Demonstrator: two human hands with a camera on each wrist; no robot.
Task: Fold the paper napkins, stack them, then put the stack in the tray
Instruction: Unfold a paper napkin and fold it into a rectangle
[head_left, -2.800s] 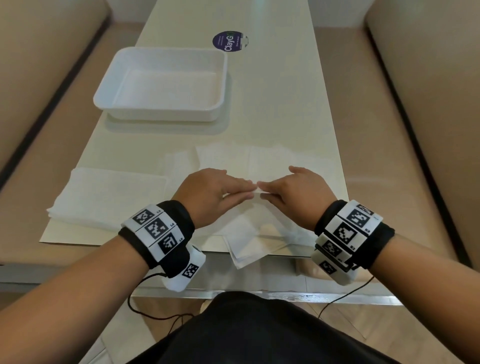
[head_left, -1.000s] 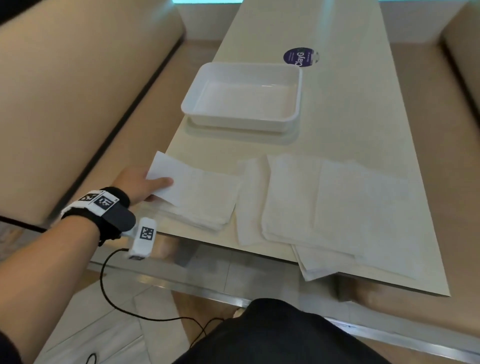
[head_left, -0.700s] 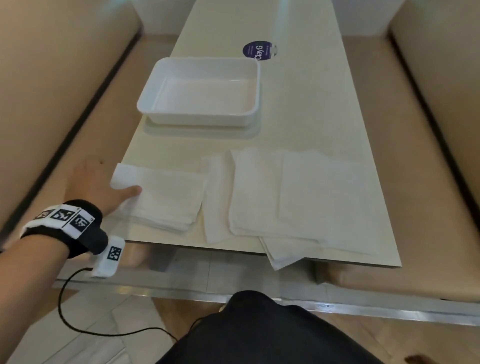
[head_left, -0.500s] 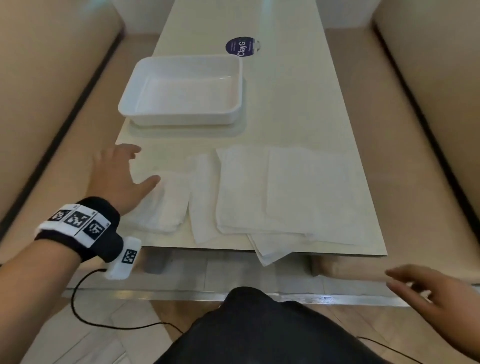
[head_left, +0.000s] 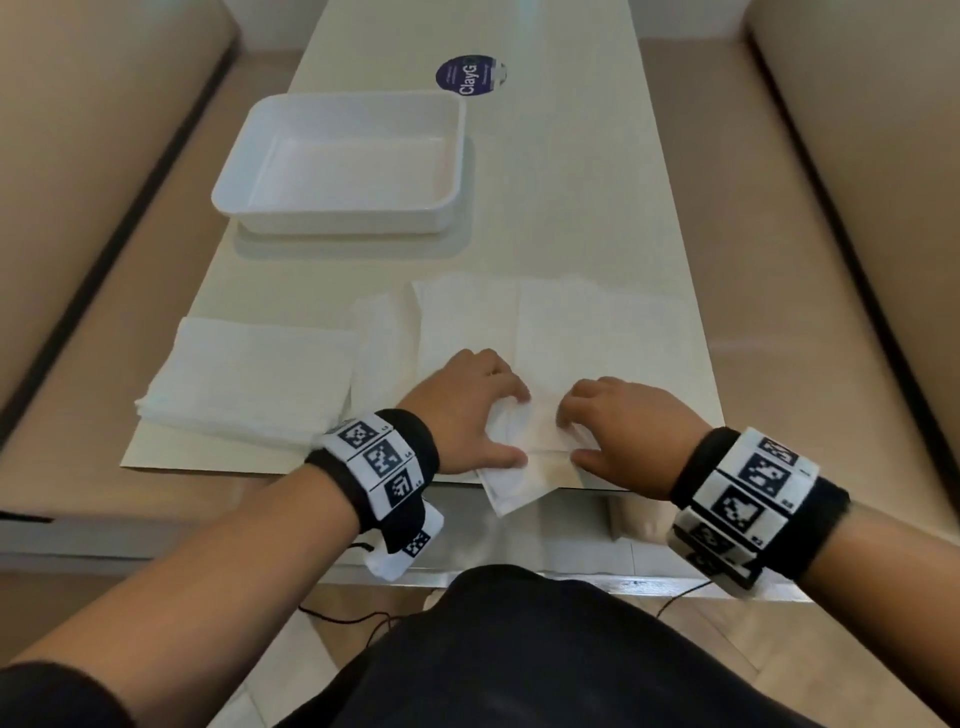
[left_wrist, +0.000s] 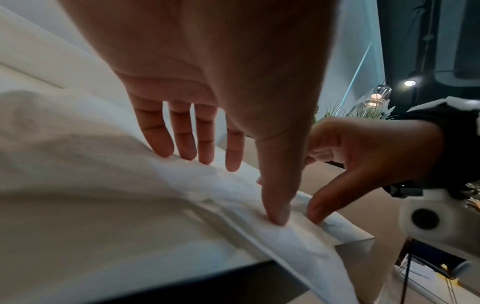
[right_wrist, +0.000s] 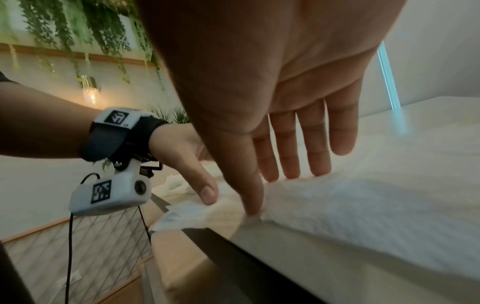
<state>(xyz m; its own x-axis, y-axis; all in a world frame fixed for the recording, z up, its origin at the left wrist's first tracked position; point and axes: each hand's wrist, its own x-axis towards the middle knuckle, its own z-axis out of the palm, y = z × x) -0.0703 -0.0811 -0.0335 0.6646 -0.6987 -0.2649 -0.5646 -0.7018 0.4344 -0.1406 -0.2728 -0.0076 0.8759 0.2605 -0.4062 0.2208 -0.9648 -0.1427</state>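
Observation:
A loose pile of unfolded white napkins lies at the table's near right, one corner hanging over the near edge. My left hand and right hand sit side by side on the near edge of the top napkin. In the left wrist view the left hand has straight fingers and its thumb tip pressing the paper, which bunches a little. The right hand does the same with its thumb at the napkin's edge. A stack of folded napkins lies to the left. The white tray stands empty behind it.
The pale table runs away from me with a round purple sticker past the tray. Beige benches flank it on the left and right. The table's near edge is just under my wrists.
My left hand laid a folded napkin on the left stack, let go and came back to the pile. My right hand rose from below the table onto the top napkin.

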